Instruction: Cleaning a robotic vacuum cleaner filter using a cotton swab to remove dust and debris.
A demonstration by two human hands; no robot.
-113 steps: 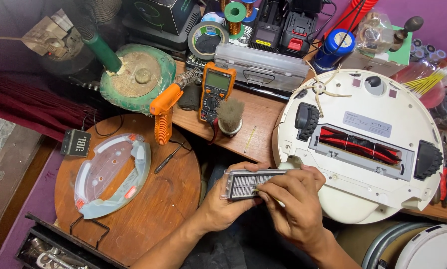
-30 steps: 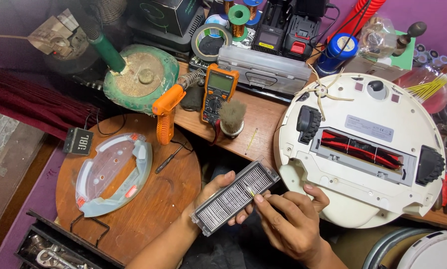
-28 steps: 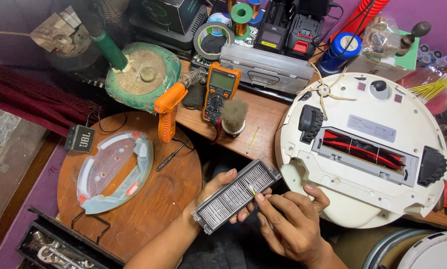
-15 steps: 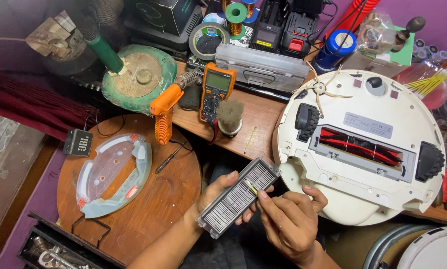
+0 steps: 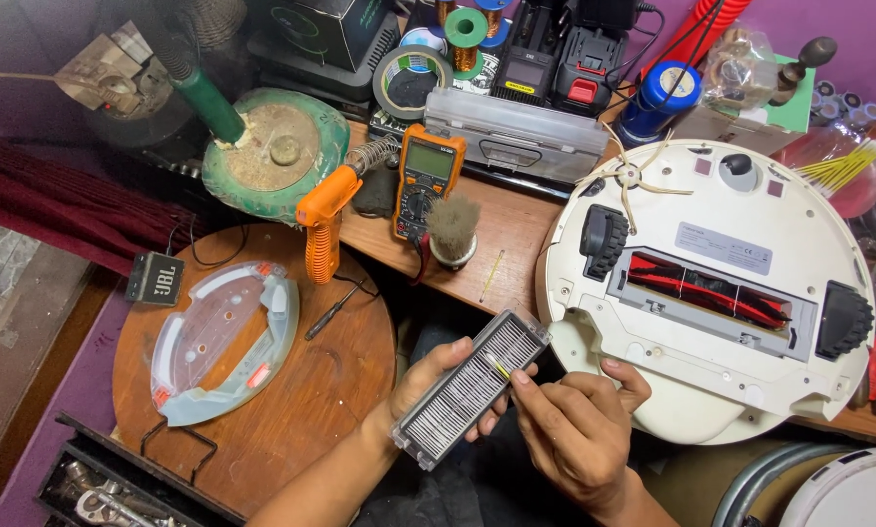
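Crowded wooden workbench (image 5: 516,229), tools along back edge. White round robot vacuum (image 5: 716,293) lies upside down at right end, red brush showing. Left hand (image 5: 436,385) wraps fingers under grey pleated filter (image 5: 470,390), holds it over dark gap at front edge. Right hand (image 5: 576,429) pinches small yellow bit on pleats. Best: keep filter steady, pick softly, don't bend pleats.

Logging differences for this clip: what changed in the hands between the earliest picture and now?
The rectangular grey pleated filter was turned from level to diagonal, pleats up, in the left hand. The right hand came off its top edge; its fingertip now touches the frame. The upturned white round robot vacuum and round wooden table stayed put.
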